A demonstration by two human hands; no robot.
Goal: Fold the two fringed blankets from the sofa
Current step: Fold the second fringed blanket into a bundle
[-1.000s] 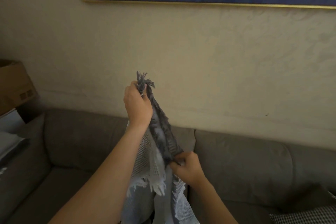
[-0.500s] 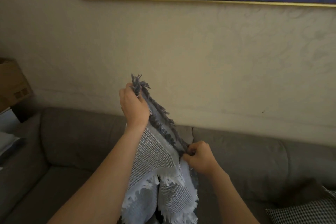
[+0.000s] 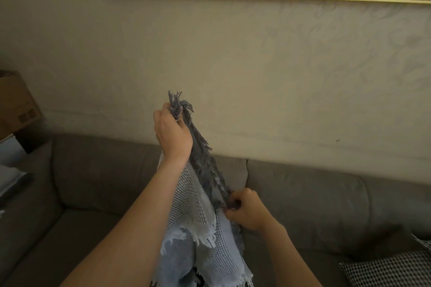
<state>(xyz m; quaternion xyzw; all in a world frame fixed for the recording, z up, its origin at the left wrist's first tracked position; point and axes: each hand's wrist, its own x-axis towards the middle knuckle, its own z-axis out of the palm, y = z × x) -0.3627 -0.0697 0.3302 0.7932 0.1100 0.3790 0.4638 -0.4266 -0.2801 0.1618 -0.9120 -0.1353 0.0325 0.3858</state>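
Head view: a grey-blue fringed blanket (image 3: 210,251) is held up in front of a grey sofa (image 3: 314,205). Its dark fringed corner is gripped high by the left hand (image 3: 172,134). Lower right, the same edge is pinched by the right hand (image 3: 247,211). The rest hangs between the forearms.

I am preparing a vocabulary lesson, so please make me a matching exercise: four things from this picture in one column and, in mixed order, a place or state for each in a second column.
1 left hand
2 right hand
3 checked cushion
4 cardboard box

a at the far left edge
b grips the raised corner of the blanket
c on the sofa, lower right
d pinches the dark fringe lower down

Pairs: 1-b; 2-d; 3-c; 4-a
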